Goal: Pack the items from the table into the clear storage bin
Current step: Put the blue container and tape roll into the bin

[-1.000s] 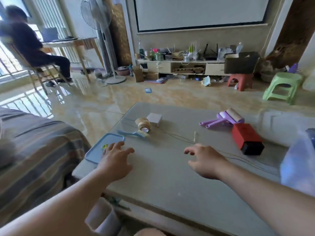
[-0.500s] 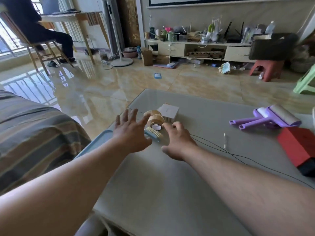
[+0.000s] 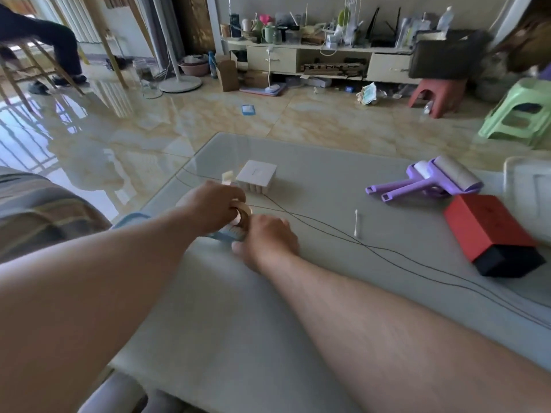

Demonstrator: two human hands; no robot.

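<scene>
My left hand [image 3: 214, 204] is closed around a beige tape roll [image 3: 243, 210] near the table's left edge. Right beside it, my right hand [image 3: 269, 241] curls down over the head of a blue brush [image 3: 229, 234], whose bristles show between the two hands. Just behind them sits a white square box [image 3: 257, 177]. Further right lie two purple lint rollers [image 3: 432, 180], a red box with a black end [image 3: 489, 231] and a cotton swab [image 3: 357, 223]. Only the rim of the clear storage bin [image 3: 527, 186] shows, at the right edge.
A thin black wire [image 3: 387, 251] runs across the grey table [image 3: 226, 308]. A blue lid [image 3: 131, 219] pokes out at the table's left edge, by a striped sofa [image 3: 44, 210]. On the floor beyond stand a green stool [image 3: 518, 111] and a red stool [image 3: 435, 90].
Both hands have reached forward from the table's near part to the tape rolls and brush. The left hand, open before, has closed on the tape roll and the right has come down on the brush.
</scene>
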